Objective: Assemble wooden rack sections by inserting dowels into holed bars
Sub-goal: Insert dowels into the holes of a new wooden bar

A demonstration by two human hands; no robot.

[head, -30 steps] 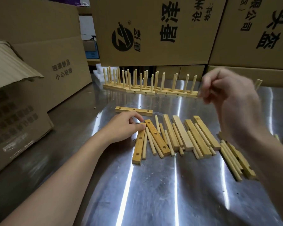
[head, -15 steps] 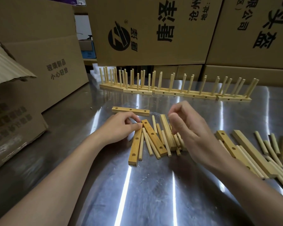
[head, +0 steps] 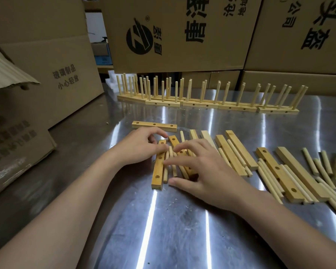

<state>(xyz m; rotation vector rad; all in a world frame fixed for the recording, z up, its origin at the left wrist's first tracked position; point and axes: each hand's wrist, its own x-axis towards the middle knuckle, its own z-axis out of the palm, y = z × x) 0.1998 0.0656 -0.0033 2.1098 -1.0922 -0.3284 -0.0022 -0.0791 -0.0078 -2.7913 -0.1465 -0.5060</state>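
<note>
Amber holed wooden bar (head: 157, 172) pinched by left hand (head: 142, 147); right hand (head: 200, 169) splayed, gripping nothing, on pale wooden dowels (head: 165, 174).

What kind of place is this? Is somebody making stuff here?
Probably a small workshop or warehouse packing area: big printed cardboard boxes are stacked around a shiny metal table, finished rack sections stand in a row at the back, and loose bars and dowels lie waiting.

Loose dowels (head: 172, 164) beside flat holed bars (head: 159, 167).
</note>
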